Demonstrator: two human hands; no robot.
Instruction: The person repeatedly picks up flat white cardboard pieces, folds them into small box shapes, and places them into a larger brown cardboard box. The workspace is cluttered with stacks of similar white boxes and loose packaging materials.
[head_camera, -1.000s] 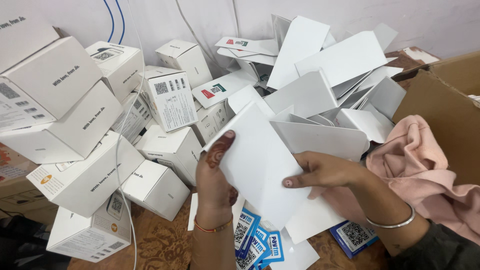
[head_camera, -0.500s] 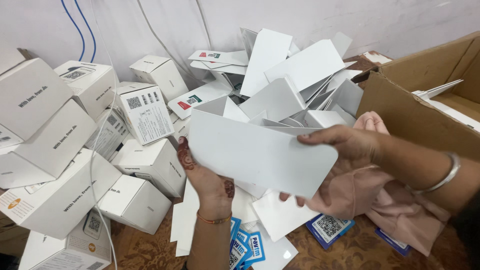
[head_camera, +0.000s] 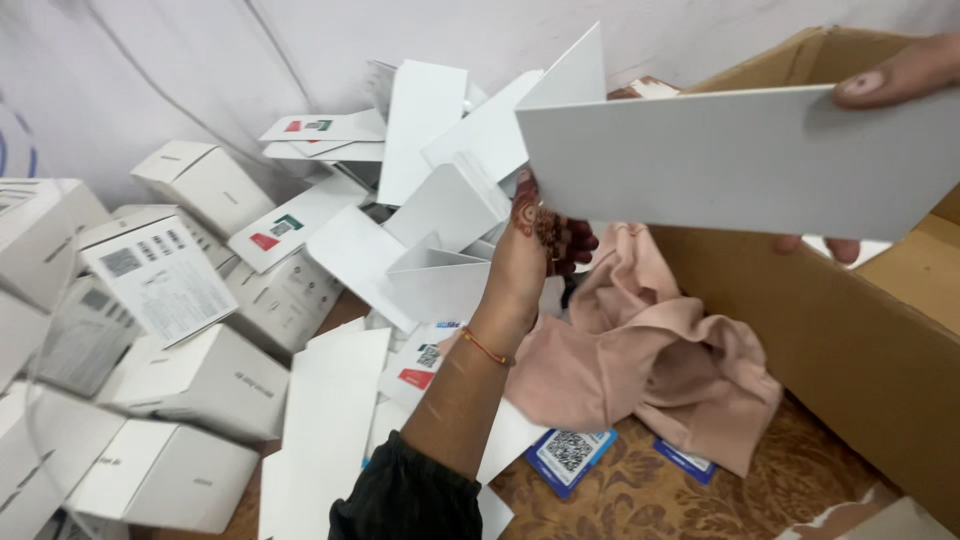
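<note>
My right hand (head_camera: 895, 75) grips a flat white card sheet (head_camera: 740, 160) by its right end, thumb on top, and holds it up over the open brown cardboard box (head_camera: 860, 340). My left hand (head_camera: 535, 240), with dark patterns on its skin, reaches out toward a heap of folded white card pieces (head_camera: 440, 200); its fingers are curled at the sheet's lower left edge, and I cannot tell whether they touch it. A thin red thread circles the left wrist (head_camera: 487, 347).
Several white printed cartons (head_camera: 200, 370) are piled at the left. A pink cloth (head_camera: 650, 340) lies beside the box on a brown patterned surface (head_camera: 640, 490). Small blue cards with square codes (head_camera: 570, 455) lie near the cloth. A white wall stands behind.
The right hand has carried the white sheet up and to the right, over the cardboard box. The left hand has let go of it and stretched forward toward the heap.
</note>
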